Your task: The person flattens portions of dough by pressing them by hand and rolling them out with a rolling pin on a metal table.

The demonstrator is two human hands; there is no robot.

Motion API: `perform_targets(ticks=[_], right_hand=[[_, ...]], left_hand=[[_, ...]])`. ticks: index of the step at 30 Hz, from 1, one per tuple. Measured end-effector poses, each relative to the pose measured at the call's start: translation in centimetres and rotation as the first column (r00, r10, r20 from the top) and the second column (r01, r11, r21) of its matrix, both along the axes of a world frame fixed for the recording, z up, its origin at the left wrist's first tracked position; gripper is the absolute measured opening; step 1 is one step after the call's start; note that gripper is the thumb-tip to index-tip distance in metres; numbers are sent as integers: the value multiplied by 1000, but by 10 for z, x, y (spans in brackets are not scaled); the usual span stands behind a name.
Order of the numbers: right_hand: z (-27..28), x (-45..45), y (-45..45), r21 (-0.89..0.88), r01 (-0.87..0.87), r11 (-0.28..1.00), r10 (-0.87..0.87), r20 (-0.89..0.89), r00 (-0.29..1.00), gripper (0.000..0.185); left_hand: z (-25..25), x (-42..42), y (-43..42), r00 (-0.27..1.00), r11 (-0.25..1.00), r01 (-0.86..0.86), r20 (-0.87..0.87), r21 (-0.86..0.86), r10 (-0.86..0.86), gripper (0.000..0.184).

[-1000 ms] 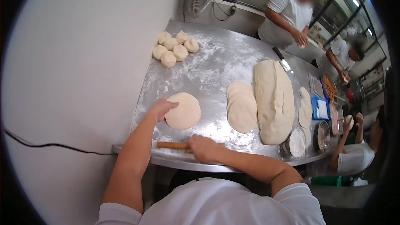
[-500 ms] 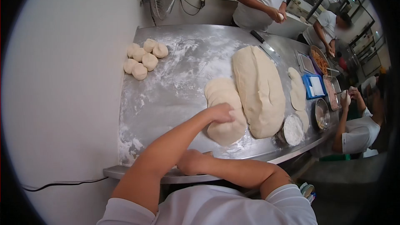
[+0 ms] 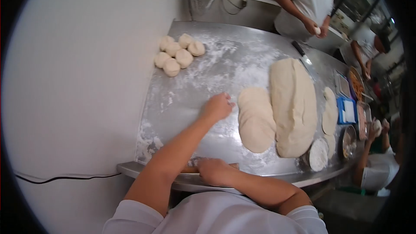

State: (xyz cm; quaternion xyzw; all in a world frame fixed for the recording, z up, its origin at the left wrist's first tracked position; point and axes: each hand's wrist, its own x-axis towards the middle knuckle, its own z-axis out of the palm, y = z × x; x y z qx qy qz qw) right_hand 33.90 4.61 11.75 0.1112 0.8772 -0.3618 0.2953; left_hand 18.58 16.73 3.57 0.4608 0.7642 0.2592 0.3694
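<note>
My left hand (image 3: 219, 106) hovers over the floured steel, left of a stack of flattened dough rounds (image 3: 256, 121). Its fingers are loosely bent and a little apart, with nothing visible in them. At the table's near edge my right hand (image 3: 213, 172) is closed around a wooden rolling pin (image 3: 234, 166), whose ends show on both sides. A large, long mass of dough (image 3: 294, 108) lies just right of the stacked rounds. Several dough balls (image 3: 177, 54) sit grouped at the far left.
A knife (image 3: 302, 53) lies beyond the big dough. To the right are a bowl of flour (image 3: 318, 155), flat dough pieces (image 3: 329, 112), a blue container (image 3: 347, 111), and a filling tray (image 3: 363, 121). Several co-workers stand around the far and right sides. A wall (image 3: 86, 82) borders the left.
My left hand has come off the stacked rounds and moved left of them. The view has shifted, so the table's contents appear further right. More of the rolling pin shows under my right hand.
</note>
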Motion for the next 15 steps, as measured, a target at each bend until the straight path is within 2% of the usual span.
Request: perform_targets(ticks=[2,4,6,9,12,15], right_hand=[[-15,7,-4,42,-21,999,24,-77,997,31],[-15,7,-2,43,-12,999,16,-103,995,29],[-16,7,-2,38,-4,999,8,-104,995,29],[-20,7,-1,39,-5,999,8,-79,997,28],[-21,6,-1,46,-24,999,26,-57,998,29],[-17,3,2,48,-18,999,20,-26,999,31]], left_hand=[[-7,-54,-1,941,990,-127,-310,58,139,51],[-37,-114,-5,671,944,-148,-672,294,315,59],[-16,-161,-6,592,967,-201,-767,155,246,68],[-19,-206,0,532,972,-123,-813,201,236,74],[8,-207,10,707,973,-228,-683,25,183,76],[9,-215,17,719,964,-266,-665,6,203,74]])
